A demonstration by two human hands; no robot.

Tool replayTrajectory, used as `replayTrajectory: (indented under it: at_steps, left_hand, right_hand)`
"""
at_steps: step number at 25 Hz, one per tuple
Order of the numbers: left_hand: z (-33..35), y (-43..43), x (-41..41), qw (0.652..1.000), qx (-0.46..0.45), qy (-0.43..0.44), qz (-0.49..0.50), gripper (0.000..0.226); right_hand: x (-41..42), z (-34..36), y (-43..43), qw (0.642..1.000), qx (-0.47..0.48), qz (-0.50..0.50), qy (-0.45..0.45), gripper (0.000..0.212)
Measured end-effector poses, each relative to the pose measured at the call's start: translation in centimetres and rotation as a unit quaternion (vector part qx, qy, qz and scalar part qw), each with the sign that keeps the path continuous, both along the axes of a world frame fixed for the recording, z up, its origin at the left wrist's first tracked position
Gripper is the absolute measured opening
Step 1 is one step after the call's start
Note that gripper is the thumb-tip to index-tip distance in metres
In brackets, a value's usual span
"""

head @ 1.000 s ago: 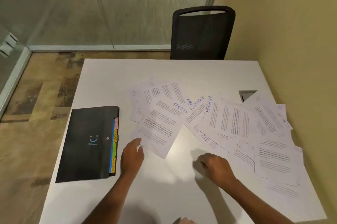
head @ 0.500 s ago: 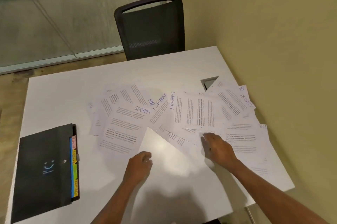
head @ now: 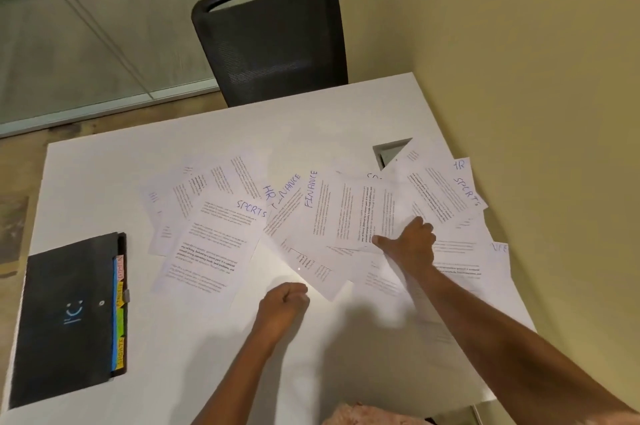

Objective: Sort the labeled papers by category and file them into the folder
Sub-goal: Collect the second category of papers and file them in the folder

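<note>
**A:** What is the surface, and what room is it in?

**B:** A white table (head: 173,154) set into a corner. A yellowish wall (head: 519,43) runs along its right side, a glass partition (head: 86,26) stands beyond the far left, and the floor (head: 20,161) is wood-patterned.

**A:** And the papers?

**B:** The papers (head: 214,241) lie fanned across the middle and right of the table, overlapping one another. They are white sheets of printed text with blue handwritten labels at their corners; SPORTS, HR and FINANCE can be read. The folder (head: 65,317) lies closed at the near left of the table, well apart from the fan. It is black with a pale smiling mark on its cover, and coloured tabs (head: 119,317) in pink, orange, yellow and green stick out along its right edge.

**A:** The hands?

**B:** The right hand (head: 410,244) reaches into the fan and pinches the near edge of a printed sheet (head: 353,213) beside a FINANCE label, with the thumb on top. The left hand (head: 284,303) rests on bare table just beside the nearest sheets, clenched into a fist and holding nothing.

**A:** Anything else, or anything in the way?

**B:** A black mesh-backed chair (head: 273,36) stands at the far side. A cable opening (head: 391,147) in the tabletop is partly covered by the rightmost sheets. The right forearm crosses over the sheets at the near right, hiding part of them. The pinched sheet lies on top of several others.
</note>
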State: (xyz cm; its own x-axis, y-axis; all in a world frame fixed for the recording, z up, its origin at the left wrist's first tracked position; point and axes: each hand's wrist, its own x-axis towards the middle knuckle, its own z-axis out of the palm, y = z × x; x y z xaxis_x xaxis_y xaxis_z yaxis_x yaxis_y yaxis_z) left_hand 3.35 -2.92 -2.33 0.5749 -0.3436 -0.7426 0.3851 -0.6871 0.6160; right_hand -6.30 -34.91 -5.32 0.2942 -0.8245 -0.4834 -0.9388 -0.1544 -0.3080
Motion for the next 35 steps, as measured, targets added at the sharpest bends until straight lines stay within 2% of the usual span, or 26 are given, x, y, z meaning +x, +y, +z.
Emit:
replayTrajectory:
  at_steps: [3,6,10,12,13,15,17,18,20,22,25,27,30,33,35]
  left_hand:
    - [0.1,-1.6,-1.2,0.999,-0.003,0.021,0.045,0.021]
    - [0.1,-2.6,-2.1,0.996,-0.008,0.047,0.074,0.020]
    - [0.7,-3.4,-2.8,0.993,-0.007,0.068,0.100,0.019]
    - [1.2,-4.0,-2.9,0.990,-0.010,0.092,0.108,0.018]
    - [1.4,-4.2,-3.0,0.989,-0.011,0.102,0.110,0.018]
    - [1.7,-4.6,-3.2,0.991,-0.010,0.087,0.102,0.018]
    - [1.1,-5.3,-3.1,0.999,0.003,-0.018,0.040,0.024]
    - [0.9,-6.0,-2.7,0.996,0.005,-0.084,-0.013,0.027]
    - [0.2,-8.0,-1.2,0.973,-0.019,-0.189,-0.134,0.041]
    - [0.1,-10.6,0.4,0.939,-0.018,-0.241,-0.244,0.054]
    - [-0.1,-13.3,1.1,0.914,0.050,-0.218,-0.339,0.061]
    - [-0.6,-13.6,0.6,0.901,0.100,-0.191,-0.377,0.066]
    - [-1.4,-13.1,0.6,0.891,0.110,-0.192,-0.396,0.070]
    - [-1.5,-12.6,1.2,0.908,0.073,-0.180,-0.372,0.067]
    - [-1.4,-12.3,0.9,0.936,0.020,-0.187,-0.297,0.057]
  right_hand:
    - [0.7,-0.4,1.0,1.000,-0.029,-0.005,0.010,0.114]
    - [0.9,-0.4,1.0,1.000,-0.012,-0.029,-0.006,0.099]
    - [0.0,-0.3,-0.3,0.991,0.060,-0.080,-0.093,0.051]
    - [-0.6,-0.2,-0.8,0.990,0.066,-0.074,-0.105,0.035]
    - [-0.6,0.1,-0.8,0.990,0.059,-0.070,-0.110,0.033]
    - [-0.2,0.5,-0.6,0.991,0.048,-0.063,-0.112,0.049]
    - [0.7,0.6,-0.2,0.993,0.059,-0.069,-0.080,0.070]
    - [1.3,0.6,0.0,0.991,0.073,-0.088,-0.065,0.073]
    - [2.4,0.4,0.5,0.984,0.096,-0.137,-0.053,0.068]
    - [2.8,0.3,0.9,0.973,0.118,-0.189,-0.065,0.058]
    - [2.4,0.0,1.0,0.949,0.159,-0.240,-0.128,0.038]
    - [2.1,-0.1,1.1,0.935,0.188,-0.252,-0.167,0.033]
    - [1.6,-0.5,0.9,0.946,0.179,-0.204,-0.177,0.030]
    - [1.0,-1.0,0.9,0.956,0.154,-0.179,-0.172,0.019]
    - [0.6,-1.1,1.0,0.953,0.158,-0.194,-0.172,0.021]
